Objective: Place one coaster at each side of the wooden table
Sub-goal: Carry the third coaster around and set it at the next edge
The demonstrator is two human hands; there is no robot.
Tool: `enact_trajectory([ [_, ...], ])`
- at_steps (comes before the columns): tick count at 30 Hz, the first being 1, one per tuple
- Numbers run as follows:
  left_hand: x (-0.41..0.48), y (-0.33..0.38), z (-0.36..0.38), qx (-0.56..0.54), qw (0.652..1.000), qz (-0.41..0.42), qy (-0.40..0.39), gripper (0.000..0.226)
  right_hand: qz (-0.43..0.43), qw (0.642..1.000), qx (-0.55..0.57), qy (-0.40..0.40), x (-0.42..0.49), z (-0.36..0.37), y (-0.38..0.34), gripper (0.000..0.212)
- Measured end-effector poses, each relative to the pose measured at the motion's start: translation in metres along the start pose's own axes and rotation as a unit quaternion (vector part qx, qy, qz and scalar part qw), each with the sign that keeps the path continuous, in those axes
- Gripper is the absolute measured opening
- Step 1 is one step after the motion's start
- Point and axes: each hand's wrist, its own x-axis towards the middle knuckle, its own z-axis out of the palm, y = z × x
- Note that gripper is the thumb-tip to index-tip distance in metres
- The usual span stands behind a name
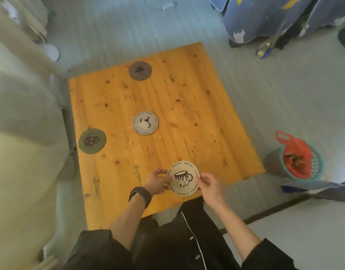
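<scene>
**Near-edge coaster in hand, right edge still bare**

On the wooden table (pixel 197 117), a green coaster (pixel 92 140) lies at the left edge and a dark brown coaster (pixel 140 70) at the far edge. A grey coaster (pixel 145 123) sits near the middle. At the near edge, the left hand (pixel 158 181) and right hand (pixel 209 184) both pinch the rim of a cream mug-print coaster (pixel 183 178). It looks about to be set down here. Next, I judge, the grey one must go to the right edge.
</scene>
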Motion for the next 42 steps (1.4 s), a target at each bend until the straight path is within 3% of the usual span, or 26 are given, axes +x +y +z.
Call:
enact_trajectory([
  [6,0.013,-0.020,0.043,-0.079,0.992,-0.034,0.097,0.022,0.017,0.984,-0.114,-0.133,0.049,-0.030,0.018,0.019],
  [12,0.028,-0.038,0.059,-0.099,0.980,-0.027,0.168,0.023,0.021,0.961,-0.189,-0.200,0.084,-0.028,0.021,0.018],
  [23,0.057,-0.073,0.043,-0.036,0.950,-0.039,0.309,0.018,0.009,0.961,-0.233,-0.146,0.089,0.020,0.040,0.012],
  [30,0.066,-0.074,0.043,-0.010,0.951,-0.037,0.308,0.018,0.025,0.966,-0.238,-0.103,0.090,0.031,0.043,0.009],
  [42,0.066,-0.078,0.043,-0.007,0.948,-0.029,0.317,0.016,0.020,0.960,-0.263,-0.095,0.090,0.034,0.046,0.011],
])
